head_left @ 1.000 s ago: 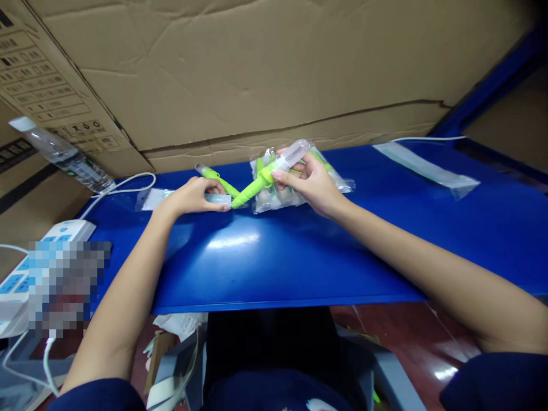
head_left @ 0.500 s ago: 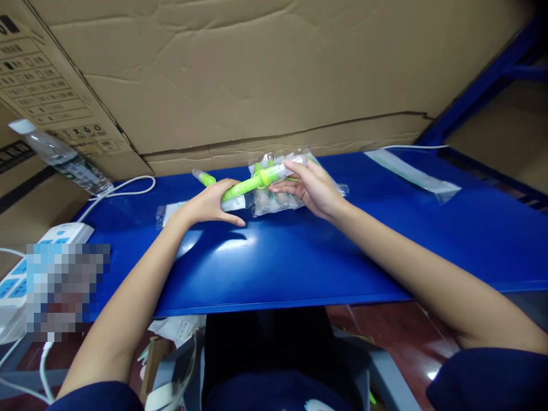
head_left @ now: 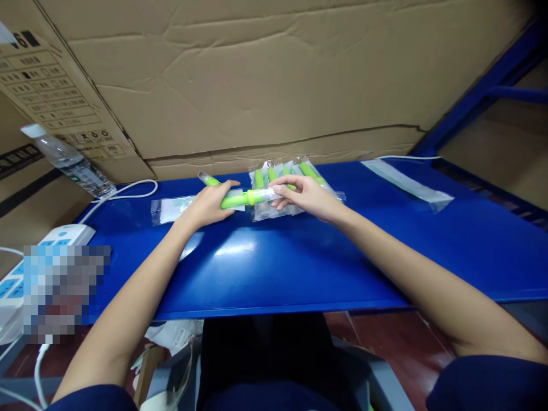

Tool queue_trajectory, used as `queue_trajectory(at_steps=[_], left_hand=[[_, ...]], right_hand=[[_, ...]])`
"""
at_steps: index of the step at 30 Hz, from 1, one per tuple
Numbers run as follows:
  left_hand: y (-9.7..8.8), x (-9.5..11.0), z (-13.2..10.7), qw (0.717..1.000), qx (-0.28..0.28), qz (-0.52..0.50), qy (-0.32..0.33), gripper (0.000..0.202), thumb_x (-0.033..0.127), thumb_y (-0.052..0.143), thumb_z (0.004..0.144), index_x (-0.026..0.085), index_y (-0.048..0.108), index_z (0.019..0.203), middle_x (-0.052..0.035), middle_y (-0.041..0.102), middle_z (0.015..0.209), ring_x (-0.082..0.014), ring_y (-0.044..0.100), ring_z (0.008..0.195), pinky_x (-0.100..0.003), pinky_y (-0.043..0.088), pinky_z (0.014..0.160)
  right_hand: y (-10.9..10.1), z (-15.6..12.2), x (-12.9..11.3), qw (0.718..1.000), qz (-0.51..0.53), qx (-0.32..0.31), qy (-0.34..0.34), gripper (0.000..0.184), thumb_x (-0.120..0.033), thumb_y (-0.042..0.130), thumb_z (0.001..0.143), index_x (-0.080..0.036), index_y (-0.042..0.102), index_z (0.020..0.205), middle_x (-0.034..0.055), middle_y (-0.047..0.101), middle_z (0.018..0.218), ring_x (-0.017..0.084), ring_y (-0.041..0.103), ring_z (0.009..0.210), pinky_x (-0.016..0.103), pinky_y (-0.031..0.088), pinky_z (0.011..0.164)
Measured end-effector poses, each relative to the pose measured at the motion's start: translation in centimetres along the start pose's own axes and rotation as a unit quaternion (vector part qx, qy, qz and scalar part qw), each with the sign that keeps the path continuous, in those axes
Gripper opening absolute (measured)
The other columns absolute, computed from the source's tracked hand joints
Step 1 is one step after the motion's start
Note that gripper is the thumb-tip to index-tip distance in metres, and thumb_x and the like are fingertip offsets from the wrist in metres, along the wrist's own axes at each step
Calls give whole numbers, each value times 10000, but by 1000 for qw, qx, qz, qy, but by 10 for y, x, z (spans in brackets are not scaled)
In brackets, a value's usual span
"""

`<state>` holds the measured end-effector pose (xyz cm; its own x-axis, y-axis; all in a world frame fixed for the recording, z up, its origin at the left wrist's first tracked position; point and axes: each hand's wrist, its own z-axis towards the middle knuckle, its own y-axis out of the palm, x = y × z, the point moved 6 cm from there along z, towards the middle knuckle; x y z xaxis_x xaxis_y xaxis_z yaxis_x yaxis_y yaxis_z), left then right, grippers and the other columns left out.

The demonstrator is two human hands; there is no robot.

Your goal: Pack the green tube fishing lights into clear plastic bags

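Right now I see both hands meeting over the blue tabletop (head_left: 299, 268), gripping one green pen-like tool (head_left: 246, 198) that lies level between them. My left hand (head_left: 209, 204) wraps its green end with fingers closed around it; my right hand (head_left: 306, 197) pinches the clear end between fingertips. Just beyond the right hand lies a clear bag of more green tools (head_left: 291, 174). Another green piece (head_left: 208, 180) sits just past the left hand, with a flat clear sleeve (head_left: 169, 208) to that hand's left. A water bottle (head_left: 68, 162) leans well off to the left
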<state>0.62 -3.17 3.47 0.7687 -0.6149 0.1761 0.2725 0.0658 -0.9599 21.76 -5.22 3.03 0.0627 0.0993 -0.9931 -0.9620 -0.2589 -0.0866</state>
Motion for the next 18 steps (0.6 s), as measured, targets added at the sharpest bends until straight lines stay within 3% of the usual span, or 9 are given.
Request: queue_trajectory(at_steps=[6,9,13,16,18], left_hand=[[2,7,1,1000,18,24,-1,600,270,592,819,180,497,1405,-104,650,1377,-317,647,1211,-394,509,997],[3,10,1,999,20,42,0,580,269,588,823,181,510,1391,-103,655,1371,-316,642,1223,-393,498,1014],[6,10,2,998,18,68,9,564,237,568,824,162,515,1380,-120,648,1378,-320,637,1235,-411,487,1027],[8,11,3,997,20,69,28,534,223,557,834,141,529,1360,-138,658,1357,-319,650,1217,-417,492,1019],[9,12,3,997,23,66,36,523,224,570,833,139,536,1348,-140,668,1342,-316,663,1196,-417,501,1007]], right_hand=[[-6,3,2,1000,14,-12,-22,324,-118,739,785,-222,607,1062,32,738,949,183,770,772,348,673,762],[-6,3,1,998,-28,-37,-39,255,-170,732,805,-224,596,1014,37,743,921,180,760,739,334,663,700],[-2,-1,-5,975,-181,-57,-115,176,-279,732,827,-222,633,962,36,740,838,193,719,695,351,631,637],[1,-4,-11,955,-243,-34,-167,162,-296,770,791,-233,649,879,43,727,796,219,706,731,385,620,692],[1,-6,-13,956,-238,-12,-170,160,-290,772,789,-241,626,834,41,719,757,221,698,700,393,609,688]])
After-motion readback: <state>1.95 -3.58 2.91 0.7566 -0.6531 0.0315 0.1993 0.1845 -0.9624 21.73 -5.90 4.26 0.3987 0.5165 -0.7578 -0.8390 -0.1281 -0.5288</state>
